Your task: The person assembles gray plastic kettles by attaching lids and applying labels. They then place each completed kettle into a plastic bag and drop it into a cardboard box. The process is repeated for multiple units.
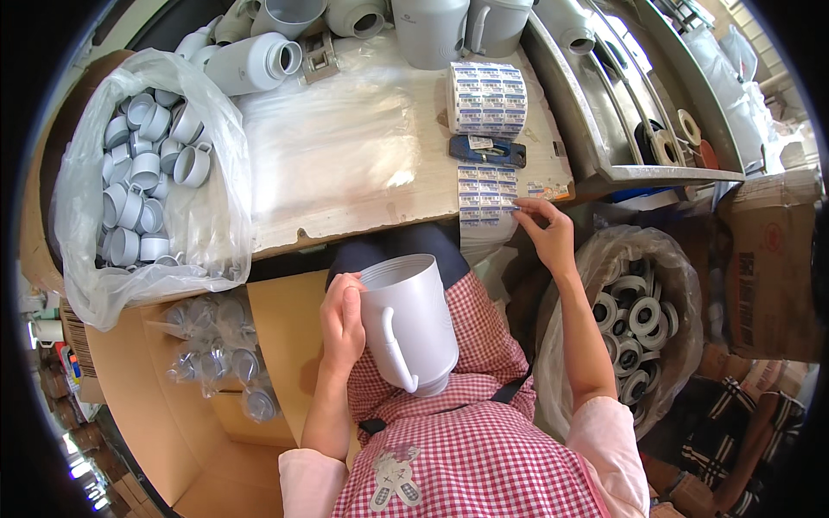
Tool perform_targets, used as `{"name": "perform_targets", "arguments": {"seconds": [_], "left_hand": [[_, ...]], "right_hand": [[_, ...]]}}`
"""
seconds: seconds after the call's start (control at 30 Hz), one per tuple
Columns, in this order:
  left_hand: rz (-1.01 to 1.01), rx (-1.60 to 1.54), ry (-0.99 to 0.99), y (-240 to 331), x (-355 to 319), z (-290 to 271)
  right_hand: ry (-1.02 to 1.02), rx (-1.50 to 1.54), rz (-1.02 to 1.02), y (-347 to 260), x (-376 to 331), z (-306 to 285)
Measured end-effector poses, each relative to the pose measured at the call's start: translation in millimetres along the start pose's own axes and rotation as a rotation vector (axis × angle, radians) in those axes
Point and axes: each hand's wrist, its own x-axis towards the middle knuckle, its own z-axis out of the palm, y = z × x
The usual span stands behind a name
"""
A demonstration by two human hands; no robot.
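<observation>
My left hand (343, 321) grips a white plastic jug body (409, 321) with a handle, held upright on my lap against a red checked apron. My right hand (547, 231) reaches to the table's front edge, fingertips pinching at a sheet of small printed stickers (485, 195) that hangs over the edge. A larger roll of the same stickers (486, 98) lies further back, with a dark blue tool (487, 151) between them.
The worktable (363, 155) is covered in clear film. A plastic bag of grey handled caps (147, 173) stands at left, a bag of round ring parts (635, 315) at right. More white jug bodies (427, 30) line the back. An open cardboard box (173, 380) holds bagged parts.
</observation>
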Motion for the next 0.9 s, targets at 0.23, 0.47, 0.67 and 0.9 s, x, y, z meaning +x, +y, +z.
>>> {"name": "perform_targets", "arguments": {"seconds": [0.23,0.47,0.67,0.9], "left_hand": [[-0.031,-0.030,-0.044,2.5,0.6,-3.5],[-0.048,-0.165,-0.273,10.9,4.1,-22.9],[-0.049,-0.113,-0.314,23.6,7.0,-20.5],[0.032,-0.082,-0.325,26.3,9.8,-18.5]], "right_hand": [[0.029,0.199,0.062,-0.4,3.3,1.5],[0.106,-0.201,-0.209,-87.6,-51.2,5.6],[-0.477,0.690,0.408,-146.0,-78.1,40.5],[-0.442,0.523,0.353,-158.0,-82.0,67.8]]}}
